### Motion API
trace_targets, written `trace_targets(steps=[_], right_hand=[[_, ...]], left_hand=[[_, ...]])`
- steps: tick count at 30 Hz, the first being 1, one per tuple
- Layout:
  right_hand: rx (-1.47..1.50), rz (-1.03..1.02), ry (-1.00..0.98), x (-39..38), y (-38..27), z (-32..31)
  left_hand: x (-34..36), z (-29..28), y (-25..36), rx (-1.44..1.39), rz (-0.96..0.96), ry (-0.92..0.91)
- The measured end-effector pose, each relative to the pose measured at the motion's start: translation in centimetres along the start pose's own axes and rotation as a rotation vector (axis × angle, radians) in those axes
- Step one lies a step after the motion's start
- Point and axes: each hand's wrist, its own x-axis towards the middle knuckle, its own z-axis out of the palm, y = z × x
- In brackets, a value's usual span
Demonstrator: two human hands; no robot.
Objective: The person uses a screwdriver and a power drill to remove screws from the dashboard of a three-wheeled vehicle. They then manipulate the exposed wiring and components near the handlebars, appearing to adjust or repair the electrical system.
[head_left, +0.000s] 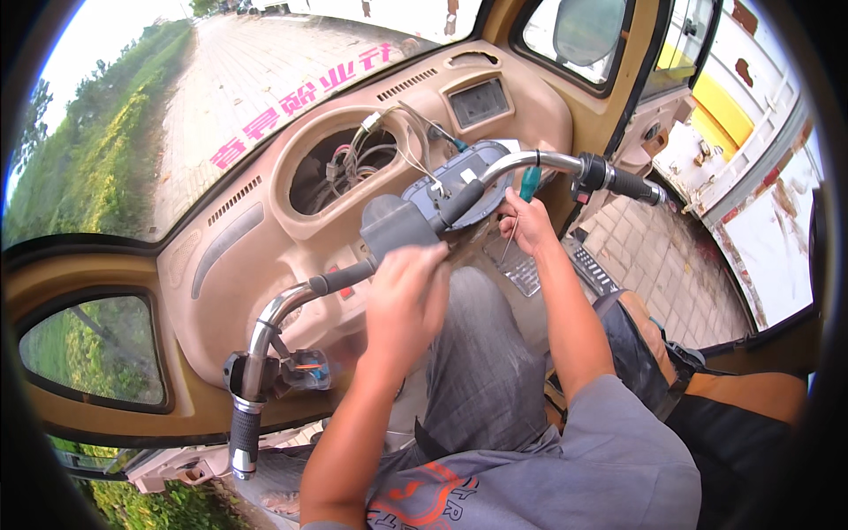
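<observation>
The left hand (pixel 406 296) is a blur — fingers curled loosely against the lower edge of the grey centre cover (pixel 397 225) on the handlebar; whether they actually grip it or just press on it, I cannot tell. The right hand (pixel 528 223) is clearer: fingers wrapped around a screwdriver (pixel 528 184) with a green handle, the thin shaft running down past the palm, its tip hard to make out against the floor.

Just above the right hand sits the grey instrument panel (pixel 459 181), loose and tilted against the chrome handlebar (pixel 530 161), touching the centre cover. Behind it — the round opening in the tan dashboard (pixel 344 159), and inside it a tangle of wires (pixel 353 157) with white connectors spilling toward the panel. What lies deeper in the hole is dark.

Out at the ends: the right grip (pixel 632 185) near the door, the left grip (pixel 245 437) at the lower left, with an orange-marked switch block (pixel 305 369) beside it. A side mirror (pixel 587 26) is cut off by the top edge.
</observation>
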Motion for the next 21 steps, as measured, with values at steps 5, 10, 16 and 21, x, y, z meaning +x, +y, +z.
trace_targets(steps=[5, 10, 16, 21], right_hand=[[-0.128, -0.090, -0.038, 0.9, -0.4, 3.4], [0.107, -0.278, 0.092, 4.1, -2.7, 4.3], [0.474, 0.085, -0.165, 6.1, -7.1, 6.7], [0.518, 0.097, -0.430, 4.2, -8.3, 8.8]], left_hand=[[5.5, 4.7, -4.7, 0.242, -0.107, -0.049], [8.4, 5.9, -7.2, 0.360, -0.194, -0.257], [12.0, 4.5, -6.7, 0.624, -0.023, -0.340], [15.7, 0.5, -8.6, 0.628, -0.195, -0.183]])
